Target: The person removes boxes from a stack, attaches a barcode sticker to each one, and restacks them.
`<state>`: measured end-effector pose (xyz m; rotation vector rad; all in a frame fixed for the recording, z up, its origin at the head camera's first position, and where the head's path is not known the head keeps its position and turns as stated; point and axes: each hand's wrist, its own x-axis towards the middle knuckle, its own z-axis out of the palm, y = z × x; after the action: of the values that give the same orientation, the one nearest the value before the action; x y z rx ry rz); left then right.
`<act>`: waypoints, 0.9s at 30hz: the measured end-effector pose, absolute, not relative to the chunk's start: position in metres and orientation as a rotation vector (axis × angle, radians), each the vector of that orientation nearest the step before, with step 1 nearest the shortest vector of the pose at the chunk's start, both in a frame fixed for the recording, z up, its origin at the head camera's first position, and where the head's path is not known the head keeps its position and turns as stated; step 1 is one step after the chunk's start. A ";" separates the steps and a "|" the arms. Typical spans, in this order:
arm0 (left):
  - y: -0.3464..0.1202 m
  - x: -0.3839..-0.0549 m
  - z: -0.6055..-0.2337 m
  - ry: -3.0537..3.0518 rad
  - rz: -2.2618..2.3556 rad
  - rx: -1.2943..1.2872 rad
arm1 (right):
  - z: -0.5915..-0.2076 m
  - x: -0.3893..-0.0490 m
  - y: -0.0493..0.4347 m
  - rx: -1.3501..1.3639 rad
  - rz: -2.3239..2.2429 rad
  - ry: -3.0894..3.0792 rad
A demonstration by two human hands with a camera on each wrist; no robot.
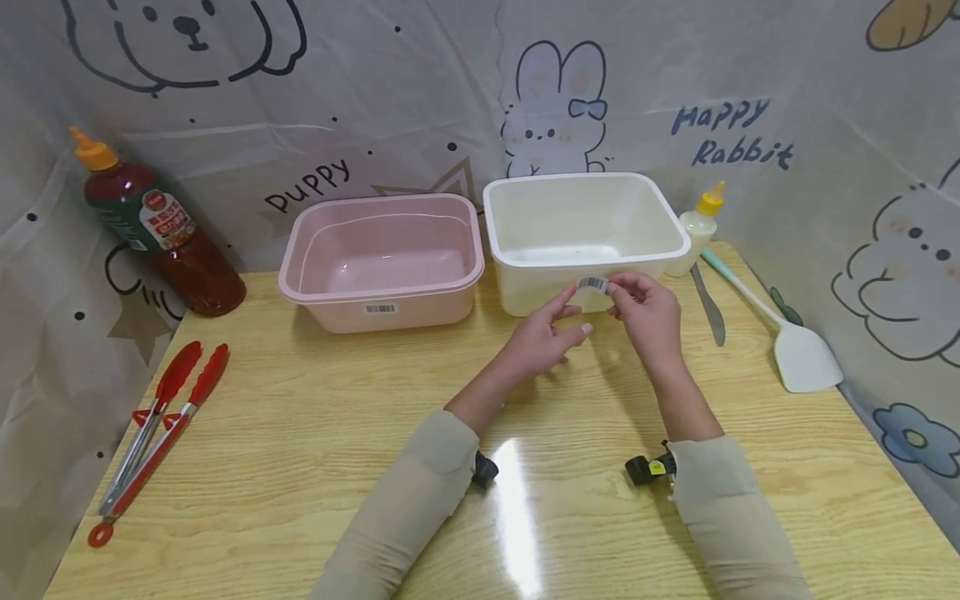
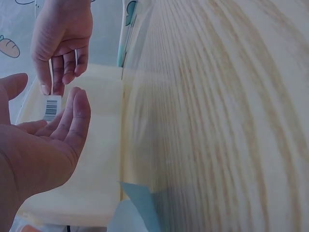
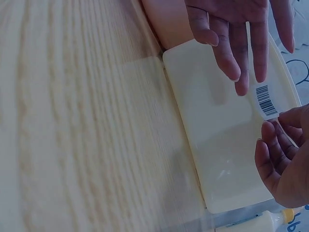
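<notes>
My right hand (image 1: 651, 321) pinches one end of a small white barcode sticker (image 1: 592, 285) between thumb and index finger. It is held up at the front wall of the white plastic basin (image 1: 525, 287), and the sticker bows slightly. My left hand (image 1: 542, 340) reaches in from the other side, fingers extended, with a fingertip right at the sticker's other end. In the right wrist view the black bars of the sticker (image 3: 265, 100) face out, with the left hand's fingers (image 3: 239, 58) stretched toward it.
Left of the white basin stands a pink basin (image 1: 382, 321) with its own barcode sticker. A red sauce bottle (image 1: 168, 233) and red-handled tongs (image 1: 161, 433) are at the left. At the right are a small yellow-capped bottle (image 1: 699, 225), a knife (image 1: 708, 307) and a white spatula (image 1: 806, 358).
</notes>
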<state>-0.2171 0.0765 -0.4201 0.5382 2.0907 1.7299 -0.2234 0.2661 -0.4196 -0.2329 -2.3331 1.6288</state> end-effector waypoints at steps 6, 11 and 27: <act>0.074 -0.219 -0.420 2.107 1.716 0.535 | -0.418 -0.224 0.265 -0.221 1.612 -2.348; 0.075 -0.219 -0.420 2.091 1.736 0.537 | -0.418 -0.224 0.265 -0.218 1.594 -2.365; 0.076 -0.222 -0.424 2.101 1.738 0.508 | -0.419 -0.229 0.267 -0.227 1.486 -2.377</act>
<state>-0.2217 0.0764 -0.4241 0.5083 2.1006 1.7379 -0.2292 0.2667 -0.4191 -0.2275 -2.3770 1.4856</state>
